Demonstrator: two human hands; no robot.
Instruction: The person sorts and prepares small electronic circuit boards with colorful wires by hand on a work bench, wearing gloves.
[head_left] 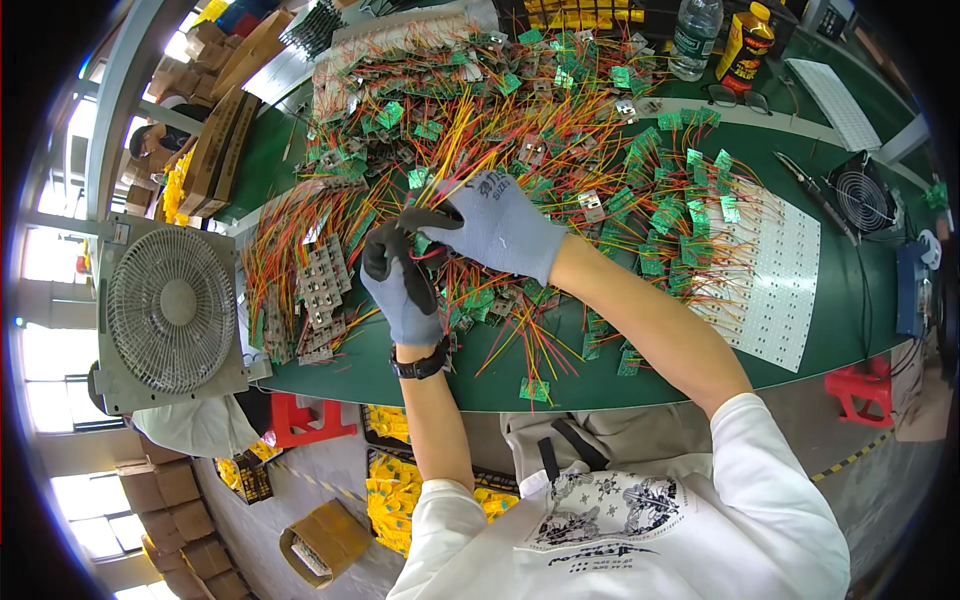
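Note:
Both hands wear grey gloves with dark fingertips and meet over a heap of small green circuit boards with red and yellow wires. My left hand [402,285] is closed, its fingers curled together close to the right fingertips; what they pinch is hidden. Reaching in from the right, my right hand [495,228] is closed on red and yellow wires [458,160] that stick out past its fingers. One green circuit board [418,178] shows just beyond the fingertips. Nearer me, a wired green board [534,389] lies by the table's front edge.
On the green table [850,300], a white perforated panel [775,280] bears wired boards at right. Metal pieces [322,285] lie left. A large fan [175,305] stands at the left edge. Behind are a water bottle [696,40], a drink bottle [745,50], glasses [738,98] and a keyboard [833,103].

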